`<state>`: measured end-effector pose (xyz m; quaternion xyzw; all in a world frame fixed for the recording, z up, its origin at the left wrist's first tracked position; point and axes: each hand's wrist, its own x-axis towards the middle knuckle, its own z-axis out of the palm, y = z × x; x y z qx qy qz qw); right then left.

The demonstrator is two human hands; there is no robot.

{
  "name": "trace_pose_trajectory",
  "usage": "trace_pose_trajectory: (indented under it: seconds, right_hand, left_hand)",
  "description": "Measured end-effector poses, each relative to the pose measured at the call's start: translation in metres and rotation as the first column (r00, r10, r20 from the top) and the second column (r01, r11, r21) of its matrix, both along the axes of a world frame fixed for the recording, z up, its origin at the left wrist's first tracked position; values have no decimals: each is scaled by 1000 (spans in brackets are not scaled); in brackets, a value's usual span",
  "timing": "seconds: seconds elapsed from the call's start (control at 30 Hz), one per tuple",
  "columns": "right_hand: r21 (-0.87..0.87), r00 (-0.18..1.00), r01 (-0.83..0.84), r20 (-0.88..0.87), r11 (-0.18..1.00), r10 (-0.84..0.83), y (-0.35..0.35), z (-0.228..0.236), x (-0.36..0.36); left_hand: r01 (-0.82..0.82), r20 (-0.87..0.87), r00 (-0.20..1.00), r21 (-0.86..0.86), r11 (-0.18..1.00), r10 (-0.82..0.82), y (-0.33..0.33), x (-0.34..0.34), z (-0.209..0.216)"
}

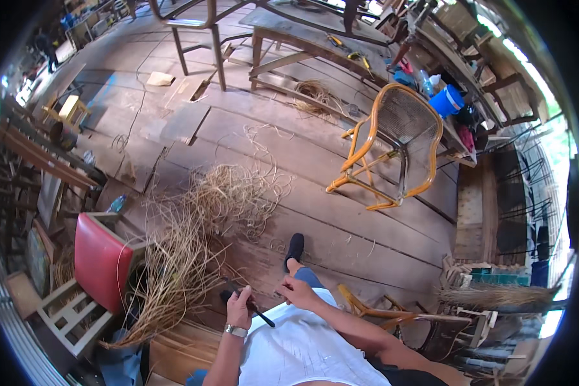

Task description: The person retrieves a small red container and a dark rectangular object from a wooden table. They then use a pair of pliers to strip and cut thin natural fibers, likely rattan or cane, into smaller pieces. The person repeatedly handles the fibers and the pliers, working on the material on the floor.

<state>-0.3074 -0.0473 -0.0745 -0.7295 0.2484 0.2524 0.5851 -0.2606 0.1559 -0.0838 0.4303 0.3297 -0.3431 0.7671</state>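
Low in the view, my left hand is closed round a slim dark tool. Its black end sticks out toward my white shirt, and its exact kind is hard to make out. Just to the right, in front of my lap, my right hand has its fingers drawn together. Whether a thin strand lies between them is too small to see. Left of my hands spreads a big bundle of pale rattan strips, with a loose tangle of strips on the floor beyond it.
A rattan chair stands ahead right, near a blue bucket. A low wooden bench holds pliers. On the left lies a chair with a red seat. Another rattan frame is close by my right arm.
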Motion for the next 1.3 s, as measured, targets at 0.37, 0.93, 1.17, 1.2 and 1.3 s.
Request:
trace_pose_trajectory:
  seconds: [0.37,0.93,1.17,1.2,1.3]
  right_hand:
    - [-160,985,128,134,979,-107,-245,-3,100]
    - [-177,872,481,199,859,-447,-508,18,380]
    - [-231,732,679,287,697,-618,-648,37,500]
    - [-233,722,690,282,685,-632,-664,51,523]
    - [-281,705,704,387,652,-594,-741,32,580]
  left_hand:
    - [-246,-134,956,111,963,260,-113,110,-4]
    - [-233,-123,966,-33,972,228,-293,430,7]
    - [-83,117,990,52,995,76,-344,540,40]
    - [-85,108,991,74,994,76,-345,547,38]
    - [-88,66,995,98,991,82,-354,560,34]
